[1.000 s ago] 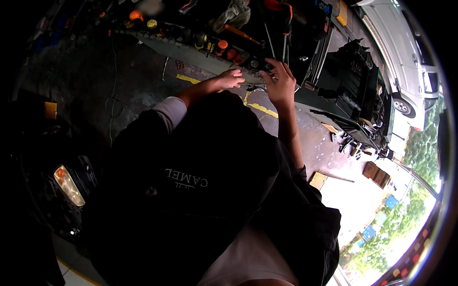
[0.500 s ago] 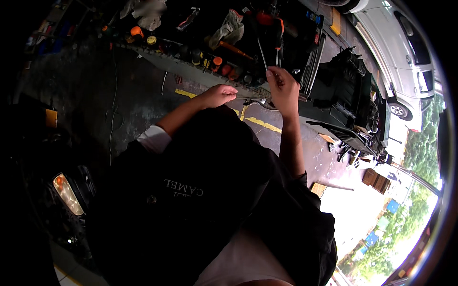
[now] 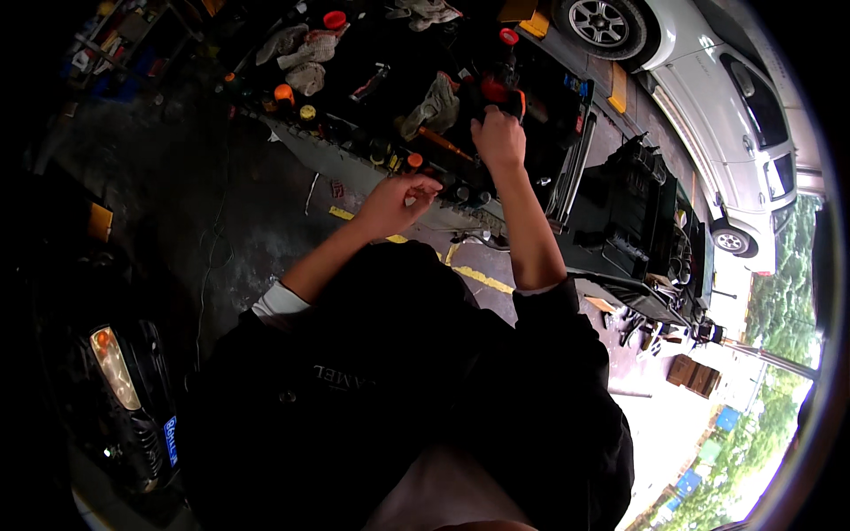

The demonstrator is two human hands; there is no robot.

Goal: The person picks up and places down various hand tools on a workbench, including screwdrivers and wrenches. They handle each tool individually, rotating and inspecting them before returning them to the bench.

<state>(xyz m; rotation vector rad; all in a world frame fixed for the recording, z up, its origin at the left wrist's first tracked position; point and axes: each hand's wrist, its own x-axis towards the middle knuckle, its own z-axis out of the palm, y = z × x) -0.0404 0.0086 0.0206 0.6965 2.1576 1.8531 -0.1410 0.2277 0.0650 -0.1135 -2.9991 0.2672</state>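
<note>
My right hand (image 3: pixel 500 140) reaches over a dark tool bench (image 3: pixel 301 150), its fingers curled down and closed. What they hold, if anything, is hidden by the hand and the shade. Just beyond lies a red tool part (image 3: pixel 492 90), with an orange-and-black handle (image 3: pixel 521 104) beside the knuckles. Nearer to me, my left hand (image 3: pixel 394 205) hovers at the bench's front edge, fingers loosely bent, a gap between them and the thumb, nothing seen inside. Close by stand an orange-capped handle (image 3: pixel 414 161) and an orange screwdriver-like handle (image 3: pixel 444 144).
Work gloves (image 3: pixel 434 108) lie on the bench, more gloves (image 3: pixel 308 66) farther left. A row of handles, one with a yellow cap (image 3: pixel 307 112), lines the front edge. To the right are a black cart (image 3: pixel 620 212) and a white car (image 3: pixel 708 115). A headlight (image 3: pixel 115 367) shows lower left.
My right hand has moved away from me, over the bench; the thin metal rod at its fingers no longer shows. My left hand has curled slightly. The view has shifted.
</note>
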